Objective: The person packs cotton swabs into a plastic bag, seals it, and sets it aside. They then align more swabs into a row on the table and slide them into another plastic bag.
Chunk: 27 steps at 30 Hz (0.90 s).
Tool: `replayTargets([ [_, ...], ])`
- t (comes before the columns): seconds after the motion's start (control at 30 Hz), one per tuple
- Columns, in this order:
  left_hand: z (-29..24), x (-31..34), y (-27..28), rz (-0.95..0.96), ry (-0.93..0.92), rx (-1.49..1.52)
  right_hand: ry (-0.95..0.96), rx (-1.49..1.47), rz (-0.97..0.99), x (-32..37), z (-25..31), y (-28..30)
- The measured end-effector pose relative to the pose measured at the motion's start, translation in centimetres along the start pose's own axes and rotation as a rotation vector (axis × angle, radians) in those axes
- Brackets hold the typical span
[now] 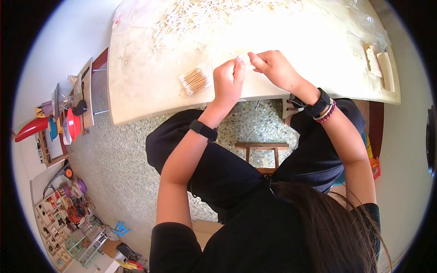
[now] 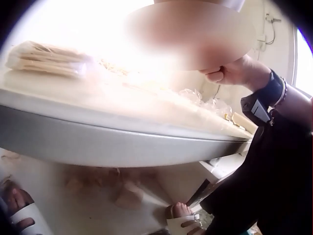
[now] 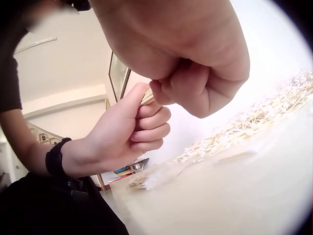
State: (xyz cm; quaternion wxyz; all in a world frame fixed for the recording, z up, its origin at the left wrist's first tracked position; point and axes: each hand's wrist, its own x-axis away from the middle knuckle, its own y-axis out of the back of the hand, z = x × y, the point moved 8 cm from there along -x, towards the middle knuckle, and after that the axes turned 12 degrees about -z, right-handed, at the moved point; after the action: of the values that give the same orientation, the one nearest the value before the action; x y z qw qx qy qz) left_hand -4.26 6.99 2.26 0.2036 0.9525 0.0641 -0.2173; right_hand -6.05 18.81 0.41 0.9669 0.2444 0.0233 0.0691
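Observation:
Both hands meet over the table's near edge. My left hand has its fingers curled round a small bundle of cotton swabs, whose pale sticks show between thumb and forefinger in the right wrist view. Curled fingers of my right hand pinch the other end of the bundle, hiding most of it. A bag of cotton swabs lies on the table just left of the left hand. Farther back spreads a big loose heap of cotton swabs. In the left wrist view the nearest hand is a blur.
The pale table curves along its front edge, close to the person's knees. Wrapped pale pieces and clear plastic lie at its right side. Below are a small wooden stool and speckled floor; shelves with clutter stand at left.

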Motion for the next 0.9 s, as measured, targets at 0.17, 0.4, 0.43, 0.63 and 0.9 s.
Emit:
replayTargets([
  [0.17,0.7,0.2,0.1,-0.030,0.111,0.036,-0.001,0.014,0.014,0.0,0.2,0.0],
  [0.4,0.0,-0.3,0.4,-0.036,0.024,0.046,-0.165,-0.058,0.083,0.0,-1.4,-1.0],
  [0.43,0.0,-0.4,0.4,-0.009,0.013,0.045,-0.193,-0.056,0.124,0.0,-1.8,-1.2],
  [0.63,-0.3,-1.4,0.3,0.062,0.008,0.108,-0.211,-0.175,0.035,-0.4,-1.4,-0.2],
  [0.9,-2.4,-1.8,0.5,0.130,-0.195,-0.043,-0.289,-0.185,0.013,-0.4,-1.5,1.1],
])
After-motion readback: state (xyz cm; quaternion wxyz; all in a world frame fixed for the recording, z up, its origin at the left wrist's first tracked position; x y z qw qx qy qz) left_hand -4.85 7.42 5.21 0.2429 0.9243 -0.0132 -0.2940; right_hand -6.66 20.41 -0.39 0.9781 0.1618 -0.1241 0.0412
